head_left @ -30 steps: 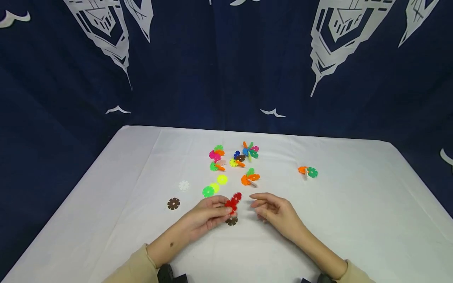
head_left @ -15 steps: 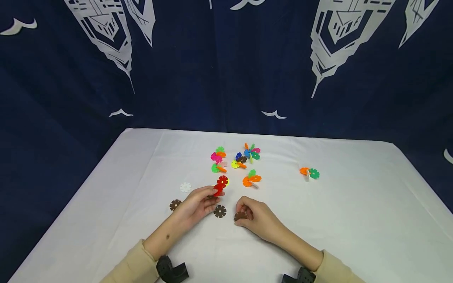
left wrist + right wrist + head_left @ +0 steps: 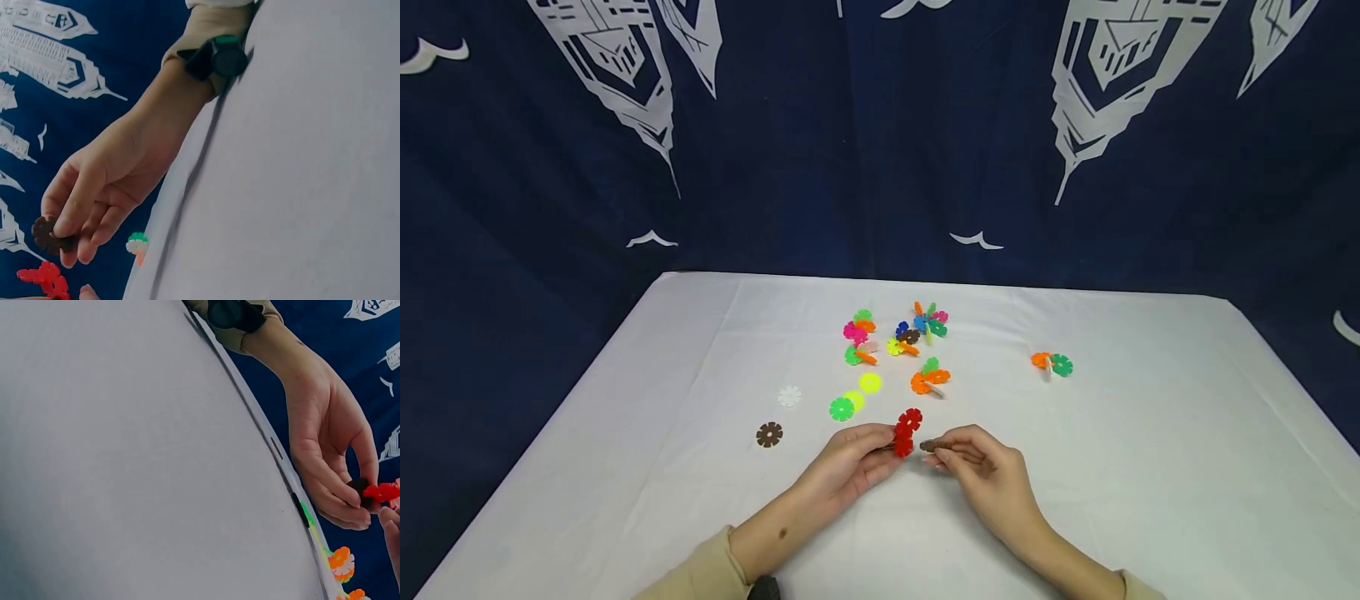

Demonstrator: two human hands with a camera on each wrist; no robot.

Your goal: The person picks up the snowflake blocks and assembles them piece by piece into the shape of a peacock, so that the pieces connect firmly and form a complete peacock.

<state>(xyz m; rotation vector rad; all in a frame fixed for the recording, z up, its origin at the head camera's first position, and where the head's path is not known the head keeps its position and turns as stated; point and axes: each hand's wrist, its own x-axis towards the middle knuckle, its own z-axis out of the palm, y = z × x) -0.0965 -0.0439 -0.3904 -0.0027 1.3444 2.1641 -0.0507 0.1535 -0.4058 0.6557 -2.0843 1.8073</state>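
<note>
My left hand (image 3: 848, 468) pinches a small joined cluster of red notched flower discs (image 3: 907, 433) above the white table. In the right wrist view a brown flower disc (image 3: 358, 486) shows between that hand's thumb and fingers, joined against the red ones. Facing it, my right hand (image 3: 992, 467) holds a single brown flower disc (image 3: 931, 446) between thumb and fingertips. That disc (image 3: 50, 235) shows its notched face in the left wrist view, a little apart from the red cluster (image 3: 47, 279).
Left of the hands lie a brown disc (image 3: 769, 434), a white disc (image 3: 789, 396), a green disc (image 3: 842, 408) and yellow discs (image 3: 870, 382). Several multicoloured joined clusters (image 3: 929, 379) stand farther back, with another cluster (image 3: 1052, 364) to the right. A dark curtain (image 3: 880, 150) hangs behind.
My right hand was bare, then picked up a brown disc and raised it beside the red cluster. My left hand swung left, then back right. A brown disc near it is no longer visible.
</note>
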